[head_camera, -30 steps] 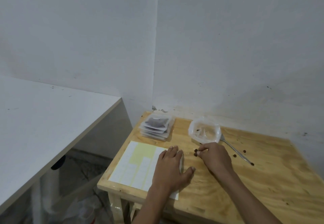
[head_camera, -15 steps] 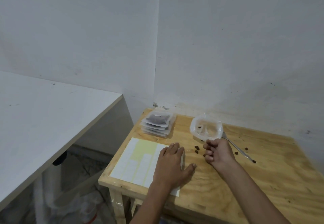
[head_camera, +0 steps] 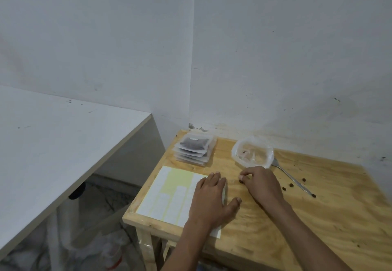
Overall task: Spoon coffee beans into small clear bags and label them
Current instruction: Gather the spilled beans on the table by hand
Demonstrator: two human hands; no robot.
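Since half a second ago the right hand (head_camera: 262, 183) has dropped from a raised loose fist near the bag back down onto the worktop (head_camera: 318, 217), its fingers now curled with the tips pressed together at a single dark coffee bean (head_camera: 241, 181); whether the bean is actually pinched or only touched cannot be told. The left hand (head_camera: 210, 201) has not moved: it lies flat, palm down, fingers spread, with the thumb stretched out to the right onto bare wood, and it weighs down the right part of the label sheet (head_camera: 169, 196). That sheet lies at the front left corner of the worktop, white labels with a pale yellow backing showing where some have been peeled away. Behind it, at the back left corner, stands a stack of filled clear bags (head_camera: 194, 148), the top one showing dark contents and a small white label. To the right of the stack sits an open clear plastic bag (head_camera: 252, 151) that looks nearly empty, with only a bean or two visible inside. A metal spoon (head_camera: 291, 177) lies just beside it, bowl partly tucked under the bag's edge, handle running toward the front right. Several loose beans (head_camera: 291, 185) are scattered on the wood around the spoon handle, to the right of the right hand. A white table (head_camera: 53, 143) stands apart to the left.
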